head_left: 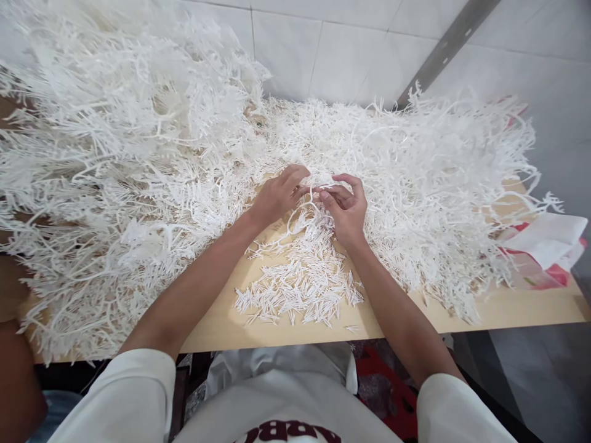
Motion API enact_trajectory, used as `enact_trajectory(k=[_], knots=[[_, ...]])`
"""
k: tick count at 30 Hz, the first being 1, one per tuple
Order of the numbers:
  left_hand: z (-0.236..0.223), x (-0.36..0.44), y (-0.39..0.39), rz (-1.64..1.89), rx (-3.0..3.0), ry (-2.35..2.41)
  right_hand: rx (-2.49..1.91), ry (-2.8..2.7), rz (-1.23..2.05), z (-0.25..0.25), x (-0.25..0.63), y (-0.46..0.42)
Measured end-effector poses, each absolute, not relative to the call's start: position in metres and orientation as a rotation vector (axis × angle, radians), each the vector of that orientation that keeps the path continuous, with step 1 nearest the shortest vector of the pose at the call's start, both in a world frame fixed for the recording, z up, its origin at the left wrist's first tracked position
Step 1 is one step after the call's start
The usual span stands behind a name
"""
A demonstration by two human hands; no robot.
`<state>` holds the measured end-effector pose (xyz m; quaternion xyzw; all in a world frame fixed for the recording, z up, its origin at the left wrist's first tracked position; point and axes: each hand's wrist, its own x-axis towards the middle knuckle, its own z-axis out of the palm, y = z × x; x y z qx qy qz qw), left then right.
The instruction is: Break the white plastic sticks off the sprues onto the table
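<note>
My left hand (279, 194) and my right hand (346, 209) meet at the middle of a light wooden table (221, 329). Both are closed on a thin white branched plastic strip (316, 189) held between their fingertips. Just below my hands lies a loose heap of small white stick pieces (300, 286). Around them, large tangled piles of the same white branched strips (124, 166) cover most of the tabletop, with another pile at the right (443, 178).
A white and red plastic bag (540, 252) lies at the table's right end. White tiled wall stands behind the table. The table's front edge runs just before my lap. A brown object shows at the far left edge (12, 369).
</note>
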<state>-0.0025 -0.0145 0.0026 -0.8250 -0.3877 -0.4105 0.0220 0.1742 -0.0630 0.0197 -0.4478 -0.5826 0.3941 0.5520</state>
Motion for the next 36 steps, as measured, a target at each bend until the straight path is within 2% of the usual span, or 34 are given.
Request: enact_trajectory(k=[5, 11, 18, 20, 24, 26, 36], knots=[[0.001, -0.003, -0.010, -1.361, -2.456, -1.356, -1.051, -1.385, 0.897, 0.027, 0.173, -0.069], [0.000, -0.008, -0.007, -1.595, -2.161, -1.527, -1.095, -1.649, 0.979, 0.025, 0.168, -0.070], [0.004, -0.005, -0.012, -1.863, -2.099, -1.435, -1.306, -1.357, 0.641, 0.017, 0.172, -0.060], [0.008, -0.005, -0.016, -1.735, -2.293, -1.341, -1.304, -1.283, 0.672, 0.019, 0.173, -0.060], [0.014, -0.004, -0.021, -1.192, -2.792, -1.123, -1.221, -1.259, 0.719, 0.020, 0.175, -0.061], [0.014, -0.002, -0.021, -1.074, -2.856, -1.073, -1.167, -1.258, 0.726, 0.020, 0.175, -0.061], [0.010, -0.004, -0.014, -1.328, -2.766, -1.276, -0.889, -1.135, 0.867, 0.016, 0.183, -0.057]])
